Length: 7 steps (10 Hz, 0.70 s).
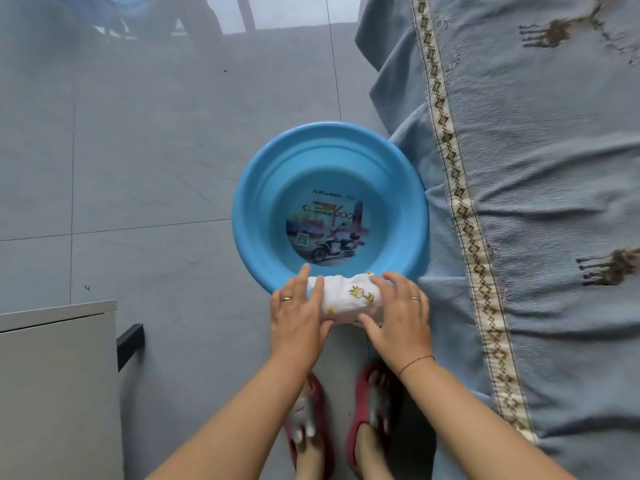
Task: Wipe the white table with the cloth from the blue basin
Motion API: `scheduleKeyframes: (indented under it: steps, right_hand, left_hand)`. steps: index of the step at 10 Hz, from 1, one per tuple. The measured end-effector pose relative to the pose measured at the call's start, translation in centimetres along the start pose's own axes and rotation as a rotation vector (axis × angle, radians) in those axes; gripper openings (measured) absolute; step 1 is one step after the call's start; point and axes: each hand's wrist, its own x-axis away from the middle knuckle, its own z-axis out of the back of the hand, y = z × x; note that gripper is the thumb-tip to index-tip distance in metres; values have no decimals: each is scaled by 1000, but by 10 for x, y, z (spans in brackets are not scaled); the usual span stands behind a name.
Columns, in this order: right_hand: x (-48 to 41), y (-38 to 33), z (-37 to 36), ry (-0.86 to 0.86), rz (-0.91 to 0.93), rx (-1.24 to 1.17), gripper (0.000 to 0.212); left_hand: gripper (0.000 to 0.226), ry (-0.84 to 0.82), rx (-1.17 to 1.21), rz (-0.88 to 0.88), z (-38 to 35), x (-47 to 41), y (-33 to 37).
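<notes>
Nearest the camera, two feet in red open slippers [313, 427] stand on the grey tiled floor [138, 168], and both bare forearms reach forward and down from the bottom edge. Just beyond them the left hand [298, 313] and the right hand [398, 313] each wrap one end of a rolled white cloth printed with small yellow giraffes [349, 297]. The left hand is clamped over the left end, fingers laid across the top and thumb underneath; the right hand is clamped over the right end in the same way. The cloth lies level between them, over the near rim of the round blue plastic basin [249, 209], which sits on the floor with a printed scooter picture on its bottom. The grip looks like wringing, though I cannot tell whether the hands are twisting.

Judged from this, the task is at its start: the cloth is out of the basin and in hand, but no wiping is done. A grey-white cabinet corner with a black handle [59, 375] stands near left; whether this is the white table is unclear. To the right hangs a blue woven fabric with a patterned beige band [519, 202].
</notes>
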Motion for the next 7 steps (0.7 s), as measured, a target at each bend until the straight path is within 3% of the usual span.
scheduleKeyframes:
  steps: [1, 2, 3, 4, 5, 6, 7]
  right_hand:
    - [-4, -1, -5, -189, 222, 157, 77]
    - [-13, 2, -13, -181, 269, 250, 70]
    - [-20, 5, -22, -5, 322, 226, 51]
    - [-25, 5, -29, 24, 334, 256, 39]
    - [-27, -2, -22, -301, 284, 313, 46]
    - [-30, -6, -6, -467, 253, 397, 72]
    - [-25, -22, 26, -470, 199, 289, 85]
  left_hand:
    - [61, -5, 17, -191, -6, -5, 1]
    - [47, -33, 62, -229, -12, -15, -4]
    - [39, 66, 95, -276, -14, -19, -6]
    - [36, 154, 117, -291, -18, -19, -3]
    - [43, 20, 32, -224, -9, -18, 1]
    - [72, -152, -18, -150, 5, -17, -2]
    - [79, -139, -12, -137, 40, -8, -1]
